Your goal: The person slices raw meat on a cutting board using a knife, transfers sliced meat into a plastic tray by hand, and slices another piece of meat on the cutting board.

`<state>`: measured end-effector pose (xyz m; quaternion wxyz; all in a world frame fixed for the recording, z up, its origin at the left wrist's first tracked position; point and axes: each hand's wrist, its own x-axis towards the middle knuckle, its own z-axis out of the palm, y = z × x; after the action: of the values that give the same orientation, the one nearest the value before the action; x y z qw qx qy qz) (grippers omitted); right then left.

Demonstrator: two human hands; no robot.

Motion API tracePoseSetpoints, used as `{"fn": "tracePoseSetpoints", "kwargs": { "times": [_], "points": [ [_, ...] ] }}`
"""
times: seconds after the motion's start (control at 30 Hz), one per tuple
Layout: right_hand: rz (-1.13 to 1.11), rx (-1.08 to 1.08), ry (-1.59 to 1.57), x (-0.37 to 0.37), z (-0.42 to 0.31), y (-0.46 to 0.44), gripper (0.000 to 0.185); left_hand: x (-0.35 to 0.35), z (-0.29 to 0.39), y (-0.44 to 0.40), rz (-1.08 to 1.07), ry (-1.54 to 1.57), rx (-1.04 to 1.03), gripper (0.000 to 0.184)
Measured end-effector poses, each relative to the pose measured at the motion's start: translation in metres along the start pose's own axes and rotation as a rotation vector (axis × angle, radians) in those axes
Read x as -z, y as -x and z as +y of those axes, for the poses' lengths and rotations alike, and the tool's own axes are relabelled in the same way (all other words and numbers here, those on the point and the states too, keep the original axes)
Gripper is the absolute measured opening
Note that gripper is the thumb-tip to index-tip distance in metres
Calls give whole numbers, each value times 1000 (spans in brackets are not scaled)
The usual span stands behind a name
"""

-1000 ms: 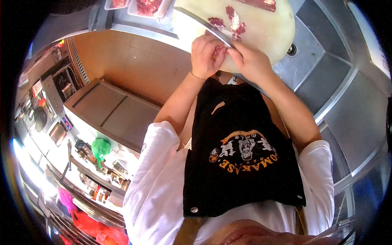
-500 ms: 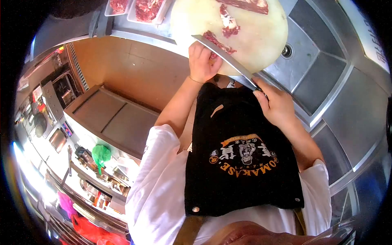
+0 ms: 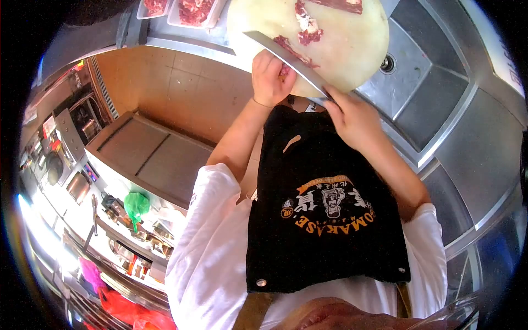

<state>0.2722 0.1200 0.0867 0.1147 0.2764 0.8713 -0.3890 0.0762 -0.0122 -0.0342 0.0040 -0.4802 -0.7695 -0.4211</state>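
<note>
**Knife [image 3: 291, 63] slanted over the round board [image 3: 357, 55]**

At the left of the work area, two white trays [image 3: 190, 25] of red meat stood on the metal table [image 3: 187, 36]. To their right, the left hand [image 3: 268, 82] was curled at the board's near edge, its grip closed on a small piece of meat [image 3: 284, 70] that showed between thumb and fingers. The piece looked soft, light and slick, likely to slide; a pinch well back, fingertips tucked clear of the blade, seemed the safer hold. Whether it joined the strip of meat [image 3: 295, 50] just beyond the blade could not be told.

The blade ran right beside those fingers, its tip pointing forward and left. Farther forward lay a fatty chunk [image 3: 309, 27], limp-looking, and a larger slab [image 3: 346, 5], probably heavier and firmer, best taken from beneath with the whole palm.

The right hand [image 3: 355, 118] had its grip wrapped round the knife's handle end; stiff steel like that called for a firm hold. Beyond it, at the right, was the metal sink [image 3: 407, 82].
</note>
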Motion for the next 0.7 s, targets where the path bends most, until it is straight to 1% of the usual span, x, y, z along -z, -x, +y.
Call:
{"fn": "tracePoseSetpoints", "kwargs": {
  "times": [0.03, 0.13, 0.23, 0.27, 0.3, 0.37, 0.43, 0.47, 0.5, 0.57, 0.6, 0.7],
  "points": [
    [45, 30, 1, 1, 4, 9, 37, -1, -1, 0, 39, -12, -26, 28],
    [7, 8, -17, 11, 3, 7, 38, 0, 0, -2, 39, 8, -33, 27],
    [-17, -5, -34, -4, -8, -41, 33, 2, 2, -2, 20, 63, 8, 28],
    [-13, 9, -29, -4, -11, -44, 32, 3, 3, -1, 19, 61, 5, 28],
    [-4, 8, -27, -4, -6, -39, 32, 2, 2, -2, 30, 52, -10, 28],
    [74, 95, -21, -7, 16, -11, 39, -3, 0, -2, 47, 54, -23, 28],
    [94, 90, -41, -5, 29, 19, 39, -2, 1, 0, 38, 24, 1, 28],
    [114, 88, -73, -6, 33, 23, 38, 0, 3, -1, 17, 58, 19, 27],
    [112, 96, -74, -8, 31, 10, 38, 1, 2, -3, 21, 50, 20, 27],
    [41, 56, 57, -17, 20, -35, 35, 1, 2, -2, 25, 73, 20, 26],
    [52, 115, -3, -25, 15, -66, 40, 2, 5, -2, 25, 66, 28, 25],
    [-6, 128, -79, -31, 11, -98, 41, 2, 5, -6, 47, 80, 2, 24]
  ]
}}
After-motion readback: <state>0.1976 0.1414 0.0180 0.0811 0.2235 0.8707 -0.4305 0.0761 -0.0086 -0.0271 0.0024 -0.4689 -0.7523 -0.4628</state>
